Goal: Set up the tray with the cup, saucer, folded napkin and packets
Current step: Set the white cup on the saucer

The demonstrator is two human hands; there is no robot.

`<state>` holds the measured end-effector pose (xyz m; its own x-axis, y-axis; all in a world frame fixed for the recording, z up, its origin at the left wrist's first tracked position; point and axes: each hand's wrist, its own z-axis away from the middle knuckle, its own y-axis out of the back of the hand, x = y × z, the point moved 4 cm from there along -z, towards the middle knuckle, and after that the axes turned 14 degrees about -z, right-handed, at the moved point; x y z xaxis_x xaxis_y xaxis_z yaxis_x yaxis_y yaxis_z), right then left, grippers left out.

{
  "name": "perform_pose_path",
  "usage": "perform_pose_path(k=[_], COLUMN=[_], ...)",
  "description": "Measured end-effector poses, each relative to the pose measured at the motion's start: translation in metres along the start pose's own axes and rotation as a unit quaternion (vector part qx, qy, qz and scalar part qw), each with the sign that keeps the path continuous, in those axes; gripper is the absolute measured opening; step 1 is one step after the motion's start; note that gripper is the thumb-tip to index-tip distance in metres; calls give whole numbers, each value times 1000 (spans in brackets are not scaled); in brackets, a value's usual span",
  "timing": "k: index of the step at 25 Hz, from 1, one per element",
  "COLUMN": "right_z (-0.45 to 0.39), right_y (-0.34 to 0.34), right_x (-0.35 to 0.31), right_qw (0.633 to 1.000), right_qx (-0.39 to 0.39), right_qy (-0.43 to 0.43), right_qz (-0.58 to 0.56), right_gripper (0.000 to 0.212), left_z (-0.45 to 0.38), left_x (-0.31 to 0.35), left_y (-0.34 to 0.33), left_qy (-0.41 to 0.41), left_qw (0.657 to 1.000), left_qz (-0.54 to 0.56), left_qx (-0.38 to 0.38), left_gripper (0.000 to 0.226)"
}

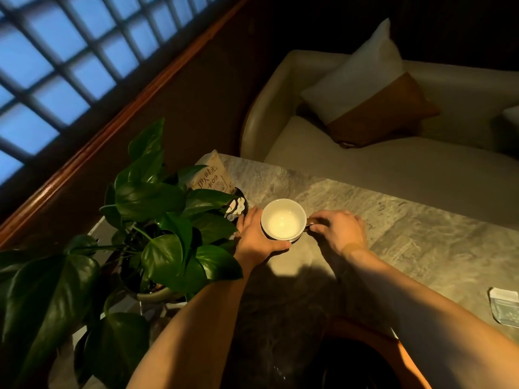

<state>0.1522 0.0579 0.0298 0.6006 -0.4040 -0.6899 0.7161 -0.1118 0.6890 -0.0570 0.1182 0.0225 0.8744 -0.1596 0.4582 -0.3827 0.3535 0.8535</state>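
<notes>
Sofa (393, 169), cream, upholstered, with white-and-tan cushion (373, 88), beyond far edge of tabletop. Grey marbled stone tabletop (407, 234), lit warm, front part in shadow. Large-leafed green potted plant (163, 220) at left edge, leaves just beside left wrist. Upright printed paper card (214, 176) behind plant. Round white ceramic cup (283, 219) with brown handle, empty, near plant; dark rim showing beneath, probably saucer, hard to confirm. Small pale translucent packet (505, 308) well apart at right edge. Tray not identifiable; dark rounded shape at bottom edge too dim to tell.

Left hand (254, 237) cupped round near side of cup, thumb curled under rim, fingers wrapped behind. Right hand (338, 230) at handle, thumb and forefinger pinching it, remaining fingers loosely curled on tabletop.

Risks, as judged: leaf snagging left forearm on lift; cup sliding off whatever sits beneath if tilted; poor light hiding tabletop edge.
</notes>
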Motion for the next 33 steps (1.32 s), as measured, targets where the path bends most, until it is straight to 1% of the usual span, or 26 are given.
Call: perform_pose_path(k=[3,6,10,15,17,23,27,33], right_z=[11,26,56,107,132,209,253,301], right_y=[2,10,26,47,54,65,59,38], right_x=[4,9,15,26,32,46,58,76], right_qw=[1000,1000,999,990,986,982,983,979], right_qx=[-3,11,30,51,63,97,103,105], right_qy=[0,-4,-3,-13,-17,-41,-45,-71], right_qz=[5,-9,-32,-132,-153,-158,-144,-161], right_gripper=[23,28,24,20,21,21,21,23], left_z=[7,19,39,78,96,153,184,218], left_x=[1,10,28,46,53,67,65,50], left_y=[-4,-4,3,2,-1,-6,-16,-38], left_qy=[-9,-10,-65,-85,-104,-158,-188,-192], left_qw=[1000,1000,998,993,990,985,979,979], left_qz=[2,6,16,73,80,59,33,16], left_qx=[-10,-16,-3,-35,-45,-48,-69,-63], left_gripper=[108,110,103,93,92,93,91,94])
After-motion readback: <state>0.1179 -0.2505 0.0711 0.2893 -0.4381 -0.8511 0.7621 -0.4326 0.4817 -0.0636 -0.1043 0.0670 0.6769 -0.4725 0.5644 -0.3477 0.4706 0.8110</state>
